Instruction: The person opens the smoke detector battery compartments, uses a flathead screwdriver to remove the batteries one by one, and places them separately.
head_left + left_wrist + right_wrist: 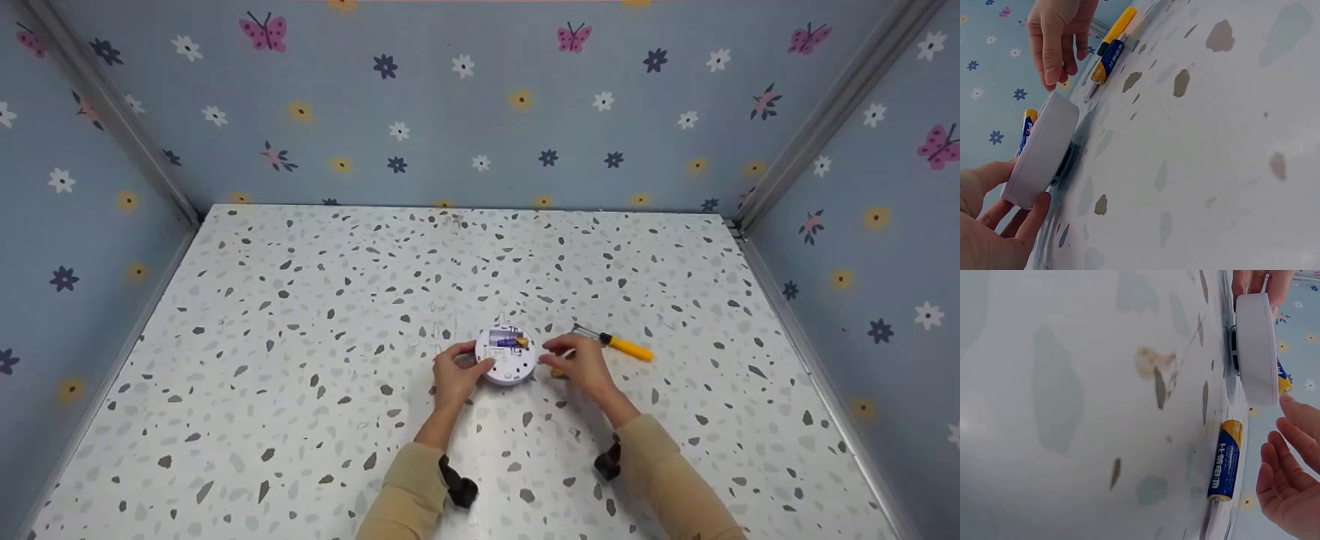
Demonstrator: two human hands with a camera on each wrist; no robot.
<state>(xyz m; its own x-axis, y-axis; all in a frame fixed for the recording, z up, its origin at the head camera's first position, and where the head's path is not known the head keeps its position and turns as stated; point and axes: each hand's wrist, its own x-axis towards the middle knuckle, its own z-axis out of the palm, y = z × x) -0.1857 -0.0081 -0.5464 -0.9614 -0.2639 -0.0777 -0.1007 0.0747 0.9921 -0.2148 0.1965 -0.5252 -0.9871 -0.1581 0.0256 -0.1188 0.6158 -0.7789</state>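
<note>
My L hand (pixel 454 376) pinching white device (pixel 508 366) w/ batt. (pixel 1028 126), R hand (pixel 585 365) beside, fingers loosely bent, 2nd batt. (pixel 1225 462) on table (pixel 360 300)

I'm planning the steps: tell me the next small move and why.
Probably the right hand should pinch the raised battery: its end juts above the white device, that hand is near and empty, and the left hand grips the device.

Partly inside the round device (pixel 510 367), one battery (pixel 510 343) is set; right of the device, a second battery (pixel 1225 461) and a handled tool (pixel 630 349) are laid.
</note>
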